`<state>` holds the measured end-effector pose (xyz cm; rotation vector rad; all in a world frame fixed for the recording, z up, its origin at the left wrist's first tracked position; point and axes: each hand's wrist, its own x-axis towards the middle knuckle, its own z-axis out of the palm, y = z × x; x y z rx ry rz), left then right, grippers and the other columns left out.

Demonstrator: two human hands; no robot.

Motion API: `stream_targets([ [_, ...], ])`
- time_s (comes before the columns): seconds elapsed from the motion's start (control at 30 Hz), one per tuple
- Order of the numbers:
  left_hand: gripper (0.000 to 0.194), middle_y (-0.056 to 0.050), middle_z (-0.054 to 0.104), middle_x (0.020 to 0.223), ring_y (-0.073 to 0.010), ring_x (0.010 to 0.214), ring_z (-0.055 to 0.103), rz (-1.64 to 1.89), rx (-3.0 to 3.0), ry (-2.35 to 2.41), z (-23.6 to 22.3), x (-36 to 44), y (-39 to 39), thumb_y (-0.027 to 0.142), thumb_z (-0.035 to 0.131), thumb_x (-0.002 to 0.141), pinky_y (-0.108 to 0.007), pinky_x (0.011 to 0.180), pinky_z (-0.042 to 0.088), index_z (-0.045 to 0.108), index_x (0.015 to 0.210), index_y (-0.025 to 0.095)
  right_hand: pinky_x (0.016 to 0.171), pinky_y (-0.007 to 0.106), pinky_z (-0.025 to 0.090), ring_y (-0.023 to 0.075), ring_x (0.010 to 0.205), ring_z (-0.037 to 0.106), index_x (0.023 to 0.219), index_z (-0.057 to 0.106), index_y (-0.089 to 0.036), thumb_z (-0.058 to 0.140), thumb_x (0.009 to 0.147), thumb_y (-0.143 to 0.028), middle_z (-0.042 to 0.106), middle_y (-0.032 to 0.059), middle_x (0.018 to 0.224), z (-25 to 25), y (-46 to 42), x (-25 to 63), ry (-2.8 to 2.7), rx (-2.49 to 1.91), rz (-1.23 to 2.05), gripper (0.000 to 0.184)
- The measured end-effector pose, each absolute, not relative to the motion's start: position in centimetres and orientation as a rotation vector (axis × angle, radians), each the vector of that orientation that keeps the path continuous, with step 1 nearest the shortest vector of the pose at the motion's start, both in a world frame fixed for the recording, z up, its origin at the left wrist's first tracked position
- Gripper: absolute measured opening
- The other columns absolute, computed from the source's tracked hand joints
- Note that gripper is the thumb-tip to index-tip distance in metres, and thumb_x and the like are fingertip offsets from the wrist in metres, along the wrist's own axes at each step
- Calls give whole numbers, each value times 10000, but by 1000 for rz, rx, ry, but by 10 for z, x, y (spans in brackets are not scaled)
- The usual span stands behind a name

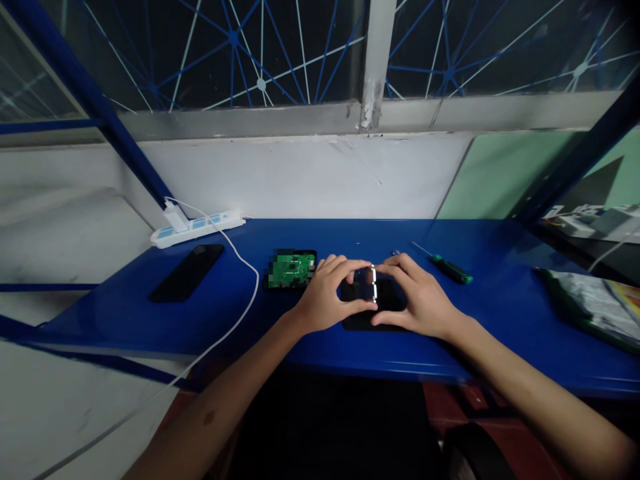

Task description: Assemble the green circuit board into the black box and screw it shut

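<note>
The left hand pinches a small dark piece between thumb and fingertips; the piece is flat and straight-sided, with a bright, metallic-looking strip along its three o'clock edge. The right hand has its thumb and fingers spread wide, the forefinger's tip at the top of that strip; whether it grips anything I cannot tell. Below the piece, toward six o'clock, lies a smooth black slab, partly hidden by both hands, on the glossy blue desk. At nine o'clock, just beside the left hand, a green circuit board sits in a black case; its far end is blurred into squares. Farther out at nine o'clock rests a flat black phone, with a white power strip and a pale cable beyond it toward ten. Between two and three o'clock lies a screwdriver with a thin shaft and a ridged green-and-black handle. At three o'clock, well apart, is a crinkled silvery packet, its coloured printing too blurred to read.
</note>
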<state>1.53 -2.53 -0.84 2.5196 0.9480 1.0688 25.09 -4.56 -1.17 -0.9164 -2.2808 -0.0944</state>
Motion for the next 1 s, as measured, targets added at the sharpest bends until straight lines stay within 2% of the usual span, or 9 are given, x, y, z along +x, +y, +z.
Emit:
stream_targets([
  [0.13, 614, 12, 542, 846, -203, 821, 516, 1110, 2467, 858, -7, 15, -26, 523, 838, 767, -372, 819, 434, 607, 1270, 257, 776, 467, 609, 275, 944, 640, 1347, 507, -188, 723, 779, -655, 601, 142, 1094, -14, -47, 245, -2296, -984, -71, 767],
  [0.33, 627, 8, 547, 876, -205, 853, 525, 1006, 2456, 782, -4, 18, -31, 527, 888, 698, -371, 828, 437, 633, 1221, 294, 777, 425, 608, 242, 922, 637, 1152, 562, -188, 746, 807, -557, 594, 114, 1047, -15, -47, 241, -2257, -893, 36, 538],
  [0.5, 582, 2, 562, 891, -208, 862, 529, 1029, 2468, 770, -3, 16, -30, 480, 865, 743, -374, 834, 433, 612, 1220, 264, 776, 430, 608, 249, 936, 633, 1218, 557, -180, 756, 807, -535, 595, 117, 1052, -15, -46, 244, -2256, -883, -13, 578],
  [0.67, 583, -20, 608, 966, -210, 869, 537, 1062, 2487, 832, -3, 11, -25, 471, 859, 738, -368, 813, 423, 602, 1201, 226, 821, 449, 606, 258, 980, 627, 1240, 587, -174, 717, 853, -488, 595, 130, 1094, -16, -45, 249, -2248, -968, -43, 515],
  [1.0, 539, -17, 584, 946, -233, 899, 529, 1016, 2532, 1002, -7, 8, -20, 444, 812, 769, -380, 814, 411, 593, 1217, 240, 824, 454, 586, 254, 976, 593, 1306, 577, -173, 705, 871, -474, 556, 133, 1108, -14, -42, 264, -2234, -967, -149, 544],
])
